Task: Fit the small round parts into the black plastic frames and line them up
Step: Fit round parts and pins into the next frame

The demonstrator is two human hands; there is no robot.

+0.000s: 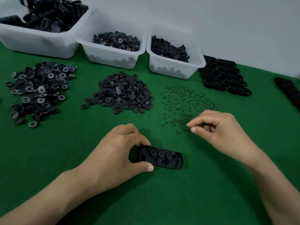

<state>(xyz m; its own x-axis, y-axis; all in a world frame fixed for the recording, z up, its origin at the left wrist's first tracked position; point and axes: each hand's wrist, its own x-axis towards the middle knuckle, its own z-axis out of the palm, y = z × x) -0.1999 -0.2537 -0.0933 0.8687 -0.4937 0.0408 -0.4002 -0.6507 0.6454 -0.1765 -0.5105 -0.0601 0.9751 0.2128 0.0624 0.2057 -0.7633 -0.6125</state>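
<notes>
The left hand [113, 153] curls round the left end of the oblong black plastic frame [162, 157] (small round black parts [160, 154] sit inside). Right of it, the right hand [217, 127] brings thumb and forefinger together over tiny dark pins [186, 101]; whether it holds one, I cannot tell.

Dim, even overhead light; soft shadows beneath the hands; slightly soft focus; wide-angle bending at edges.

**Work surface and backdrop.** The table [48, 159] was covered over all of its visible surface with a dark green, felt-like cloth [211, 184]. A plain, pale grey-white wall [219, 21] was set directly behind it, the joint sloping down toward the right. Soft, even light was cast, with faint shadows.
</notes>
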